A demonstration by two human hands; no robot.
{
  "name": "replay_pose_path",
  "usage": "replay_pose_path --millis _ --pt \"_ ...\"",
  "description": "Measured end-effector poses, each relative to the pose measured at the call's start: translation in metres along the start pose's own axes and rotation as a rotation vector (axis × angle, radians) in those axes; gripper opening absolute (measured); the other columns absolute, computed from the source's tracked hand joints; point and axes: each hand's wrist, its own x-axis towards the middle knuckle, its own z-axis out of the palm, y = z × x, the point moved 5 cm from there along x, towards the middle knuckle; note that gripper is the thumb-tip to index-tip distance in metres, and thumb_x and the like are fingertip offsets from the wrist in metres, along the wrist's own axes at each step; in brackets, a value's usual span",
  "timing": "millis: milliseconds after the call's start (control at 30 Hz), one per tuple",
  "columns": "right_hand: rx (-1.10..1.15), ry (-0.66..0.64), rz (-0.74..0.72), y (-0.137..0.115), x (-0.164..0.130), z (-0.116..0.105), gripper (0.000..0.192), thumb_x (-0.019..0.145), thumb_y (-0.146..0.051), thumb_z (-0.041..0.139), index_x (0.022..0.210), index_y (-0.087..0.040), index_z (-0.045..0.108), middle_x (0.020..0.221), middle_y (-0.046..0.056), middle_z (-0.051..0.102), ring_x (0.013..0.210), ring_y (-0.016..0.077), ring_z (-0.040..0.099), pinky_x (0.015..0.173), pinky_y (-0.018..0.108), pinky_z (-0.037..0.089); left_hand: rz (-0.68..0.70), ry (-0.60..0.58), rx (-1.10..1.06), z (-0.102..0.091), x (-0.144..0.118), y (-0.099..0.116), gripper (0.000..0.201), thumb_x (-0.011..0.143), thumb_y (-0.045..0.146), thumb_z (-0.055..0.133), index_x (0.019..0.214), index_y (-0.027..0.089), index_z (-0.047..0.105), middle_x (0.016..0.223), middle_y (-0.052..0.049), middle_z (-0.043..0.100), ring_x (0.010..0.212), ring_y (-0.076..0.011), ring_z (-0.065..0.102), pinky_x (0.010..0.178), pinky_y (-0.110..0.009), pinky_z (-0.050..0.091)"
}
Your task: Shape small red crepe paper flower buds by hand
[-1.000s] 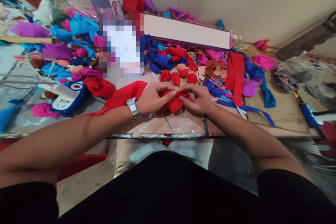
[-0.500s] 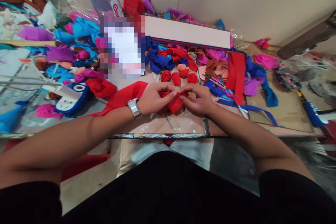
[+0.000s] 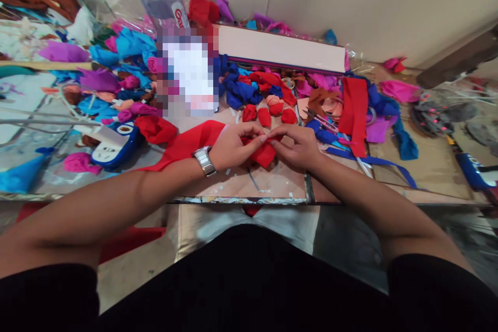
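Between my two hands is a small piece of red crepe paper point(image 3: 263, 155), hanging below the fingertips. My left hand point(image 3: 238, 144), with a metal watch on its wrist, pinches its top edge between thumb and fingers. My right hand point(image 3: 296, 144) pinches the same piece close by, and the fingertips of both hands meet. Just beyond them lie several small red petal-shaped pieces point(image 3: 264, 117) and a peach one point(image 3: 274, 105). A long red paper strip point(image 3: 194, 140) stretches out from beside my left hand.
Crumpled coloured paper point(image 3: 241, 91) heaps along the back. A plastic bottle point(image 3: 161, 2) stands behind a blurred-out patch. On the left sits a blue and white power socket point(image 3: 116, 148). To the right lie scissors point(image 3: 322, 120), a red strip point(image 3: 353, 114) and a blue ribbon point(image 3: 373, 163).
The whole view has shifted slightly, so things appear a little further right. Both hands keep their pinch on the red piece, with only small finger movement.
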Motion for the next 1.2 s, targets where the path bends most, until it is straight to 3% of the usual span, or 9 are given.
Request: replay_pose_path --millis 767,1200 --pt "-0.009 -0.002 -0.054 -0.0039 0.0001 -0.0028 0.013 0.101 -0.032 0.071 0.108 -0.025 0.079 0.099 0.003 0.087 0.087 0.0169 0.082 0.080 0.028 0.063 0.005 -0.022 0.000 0.0020 -0.0016 -0.0024 0.025 0.100 0.040 0.066 0.094 0.017 0.076 0.087 -0.003 0.079 0.078 -0.0146 0.070 0.076 -0.027 0.054" --pt "-0.045 -0.051 0.016 -0.0023 -0.0008 0.0002 0.013 0.104 -0.034 0.065 0.106 -0.026 0.075 0.099 0.004 0.083 0.089 0.0200 0.077 0.082 0.034 0.060 -0.012 -0.036 0.049 0.0016 -0.0009 0.0014 0.028 0.099 0.043 0.065 0.095 0.018 0.078 0.088 -0.004 0.081 0.077 -0.0154 0.070 0.078 -0.029 0.056"
